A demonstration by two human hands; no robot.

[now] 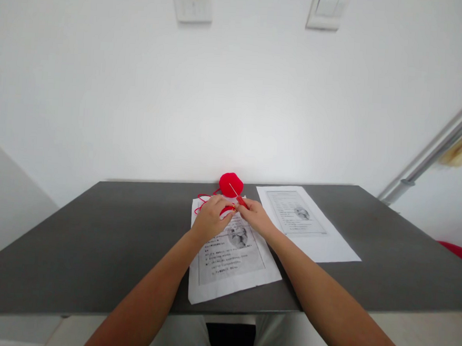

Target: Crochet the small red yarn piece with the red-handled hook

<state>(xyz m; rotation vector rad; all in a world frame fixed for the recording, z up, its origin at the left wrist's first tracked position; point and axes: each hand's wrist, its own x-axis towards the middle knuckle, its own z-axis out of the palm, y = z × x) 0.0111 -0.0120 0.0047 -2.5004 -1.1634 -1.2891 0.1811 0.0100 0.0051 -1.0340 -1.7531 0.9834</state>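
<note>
The left hand (211, 217) pinches a small crochet piece (227, 210) over a printed sheet (228, 267) on the tabletop (92, 237). The right hand (256, 215) is closed around a hook (237, 195). The piece probably handles soft, light and limp, best pinched at its edge. The hook looks thin and stiff, best held by its red handle.

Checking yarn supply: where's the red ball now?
Head view, centre: the red yarn ball sits far back on the table, just beyond the left hand and right hand.
</note>
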